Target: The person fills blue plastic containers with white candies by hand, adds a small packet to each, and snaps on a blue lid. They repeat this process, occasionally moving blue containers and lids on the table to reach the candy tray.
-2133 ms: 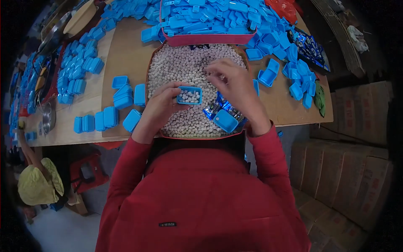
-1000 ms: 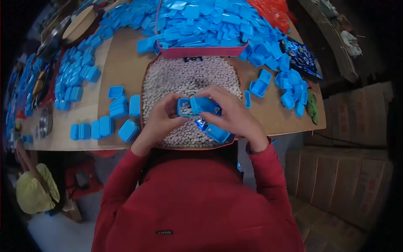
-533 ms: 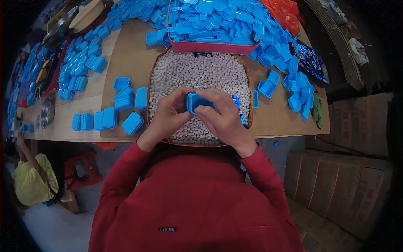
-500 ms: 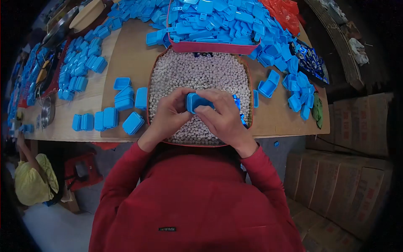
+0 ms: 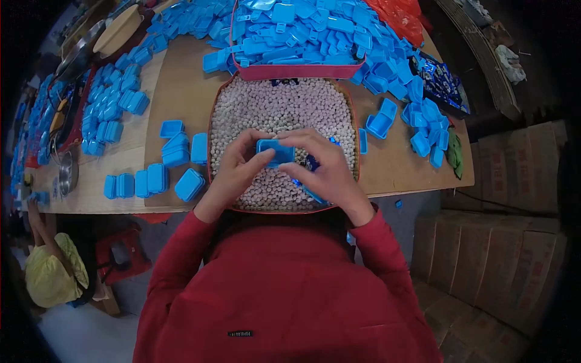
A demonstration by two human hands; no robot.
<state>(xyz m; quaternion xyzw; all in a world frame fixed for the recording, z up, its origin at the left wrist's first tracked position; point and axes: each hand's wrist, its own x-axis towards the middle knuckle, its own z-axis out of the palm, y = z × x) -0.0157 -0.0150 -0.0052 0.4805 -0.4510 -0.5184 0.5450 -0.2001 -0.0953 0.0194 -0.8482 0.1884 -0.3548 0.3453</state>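
Over a tray of small pale pellets [image 5: 242,109], my left hand [image 5: 242,169] grips a small blue box [image 5: 279,153] between thumb and fingers. On the box's other side, my right hand [image 5: 327,172] has its fingers curved at the top edge and its thumb apart from it, lower down. A blue flat piece lies on the pellets beneath my right hand, partly hidden. Dark blue and bright blue packets show behind the right hand's fingers.
A red-rimmed bin [image 5: 299,72] heaped with blue lids stands beyond the tray. Closed blue boxes [image 5: 189,184] sit at the left, open ones [image 5: 380,118] at the right. A co-worker in yellow [image 5: 55,272] is at far left. Cartons [image 5: 502,254] are stacked at right.
The blue box has tipped so its inside faces me more. My right thumb has moved down away from it, and a blue flat piece now shows beneath my right hand.
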